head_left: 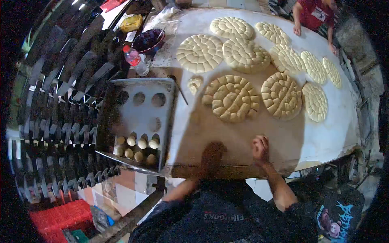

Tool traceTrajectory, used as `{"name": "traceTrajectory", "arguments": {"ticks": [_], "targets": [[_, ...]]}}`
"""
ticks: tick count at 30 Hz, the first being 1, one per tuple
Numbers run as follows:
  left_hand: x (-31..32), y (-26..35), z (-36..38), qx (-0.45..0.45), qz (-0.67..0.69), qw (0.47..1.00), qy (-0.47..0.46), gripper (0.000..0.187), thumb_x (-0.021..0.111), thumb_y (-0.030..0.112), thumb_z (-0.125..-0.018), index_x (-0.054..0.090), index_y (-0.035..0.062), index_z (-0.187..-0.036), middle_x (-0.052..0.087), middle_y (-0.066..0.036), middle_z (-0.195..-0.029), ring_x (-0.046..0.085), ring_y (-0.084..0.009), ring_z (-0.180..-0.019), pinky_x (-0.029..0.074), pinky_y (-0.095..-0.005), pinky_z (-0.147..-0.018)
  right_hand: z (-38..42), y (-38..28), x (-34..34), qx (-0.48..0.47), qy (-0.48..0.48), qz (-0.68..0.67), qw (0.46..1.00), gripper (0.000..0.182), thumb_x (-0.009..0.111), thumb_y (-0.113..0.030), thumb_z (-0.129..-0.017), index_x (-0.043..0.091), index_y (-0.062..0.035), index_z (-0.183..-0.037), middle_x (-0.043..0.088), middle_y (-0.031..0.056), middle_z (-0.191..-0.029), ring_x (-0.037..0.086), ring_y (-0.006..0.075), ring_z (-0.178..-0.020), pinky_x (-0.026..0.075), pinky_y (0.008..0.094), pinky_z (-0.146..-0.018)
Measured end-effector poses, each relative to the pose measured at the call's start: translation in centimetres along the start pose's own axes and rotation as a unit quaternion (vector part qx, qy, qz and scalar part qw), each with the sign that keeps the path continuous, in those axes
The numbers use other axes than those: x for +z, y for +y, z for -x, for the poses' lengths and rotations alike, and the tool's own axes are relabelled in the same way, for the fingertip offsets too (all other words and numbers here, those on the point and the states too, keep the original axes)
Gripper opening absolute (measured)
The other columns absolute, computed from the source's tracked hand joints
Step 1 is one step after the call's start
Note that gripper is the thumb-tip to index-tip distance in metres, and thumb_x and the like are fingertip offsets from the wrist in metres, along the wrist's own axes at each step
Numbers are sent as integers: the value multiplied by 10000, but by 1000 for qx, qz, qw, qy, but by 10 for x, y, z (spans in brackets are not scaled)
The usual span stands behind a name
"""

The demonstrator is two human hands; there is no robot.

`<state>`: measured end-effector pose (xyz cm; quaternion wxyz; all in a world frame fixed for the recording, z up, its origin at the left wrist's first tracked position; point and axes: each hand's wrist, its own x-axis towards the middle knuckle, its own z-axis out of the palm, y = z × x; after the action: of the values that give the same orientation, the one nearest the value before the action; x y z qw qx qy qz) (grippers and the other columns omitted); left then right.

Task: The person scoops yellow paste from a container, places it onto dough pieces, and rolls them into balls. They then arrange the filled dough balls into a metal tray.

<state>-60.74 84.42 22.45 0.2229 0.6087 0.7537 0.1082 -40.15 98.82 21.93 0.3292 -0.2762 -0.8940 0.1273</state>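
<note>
My left hand (213,154) is over the near part of the table, dark and blurred, so its fingers cannot be made out. To its right, my right hand (260,148) has its fingers curled in on the tabletop; whatever may be inside them is hidden. Beyond both hands lie two round slabs of dough cut into pieces, a left slab (231,98) and a right slab (281,96). A metal tray (142,87) at the left holds several dough balls (142,143) at its near end. Beside the tray is a small dough scrap (195,84).
More cut dough rounds (199,53) cover the far and right parts of the table (336,129). A thin dark tool (179,90) rests by the tray. Behind stand a bottle (135,60) and a dark basket (148,41). Another person (316,16) stands across the table.
</note>
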Motion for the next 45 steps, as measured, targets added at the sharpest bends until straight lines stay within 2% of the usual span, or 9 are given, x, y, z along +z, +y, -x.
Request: {"name": "traceTrajectory", "arguments": {"ticks": [3,5,8,10,14,31,38,40,45], "targets": [[16,-44,56,88,108,990,1,226,555,192,-791,634,60,-956,625,-159,-939,586,-366,-906,453,-464,-828,27,13,-27,108,-88,-59,989,170,496,-186,-893,573,-45,-838,568,112,-873,556,306,-911,431,423,-851],[23,-67,72,146,212,959,119,233,555,204,-806,644,60,-965,636,-164,-941,600,-373,-898,462,-461,-820,4,-11,-52,530,-116,-232,807,185,511,-206,-896,612,-57,-940,601,73,-896,590,203,-883,479,364,-765],[-25,-65,69,86,289,949,88,282,550,258,-864,655,62,-1037,652,-159,-977,615,-358,-926,476,-446,-811,-17,-66,-11,496,-99,-607,613,212,522,-211,-909,612,-48,-1010,608,61,-943,578,137,-830,486,307,-682],[-63,-61,74,57,317,939,125,327,537,307,-905,652,63,-1089,661,-141,-1003,623,-327,-944,483,-430,-813,-42,-150,29,298,-199,-387,849,255,507,-243,-934,581,-41,-1070,612,87,-969,596,179,-785,485,317,-695],[-71,-87,75,30,278,949,144,343,558,304,-890,629,65,-1126,658,-141,-1005,627,-335,-924,491,-427,-805,-98,-256,44,55,-172,-242,953,288,472,-277,-965,537,-34,-1107,610,129,-940,612,218,-785,486,332,-675],[-95,-46,-4,-180,156,964,118,405,542,359,-872,526,6,-1071,580,-200,-978,609,-373,-839,483,-504,-734,-43,-44,-32,311,-150,-39,938,258,496,-287,-924,495,-42,-843,600,176,-759,584,403,-733,435,495,-647],[-22,-3,50,-92,-102,968,208,595,552,365,-877,400,-14,-1310,508,-223,-1156,481,-428,-1079,412,-509,-890,34,25,-54,132,-116,-104,979,215,462,-200,-910,523,-16,-817,553,173,-850,515,368,-919,374,465,-909],[-32,-2,74,12,-173,984,-41,514,597,361,-838,521,33,-1226,541,-220,-1179,515,-353,-1087,417,-469,-924,49,43,-64,-113,-119,-42,986,129,587,-155,-772,542,-35,-793,550,133,-811,522,344,-807,402,490,-777],[3,-111,46,-38,-1,954,298,243,653,239,-748,617,102,-946,623,-118,-1051,553,-313,-935,424,-460,-811,-12,71,-42,-16,-94,-8,995,177,590,-157,-735,547,-11,-827,523,180,-914,488,387,-904,389,511,-807]]}}
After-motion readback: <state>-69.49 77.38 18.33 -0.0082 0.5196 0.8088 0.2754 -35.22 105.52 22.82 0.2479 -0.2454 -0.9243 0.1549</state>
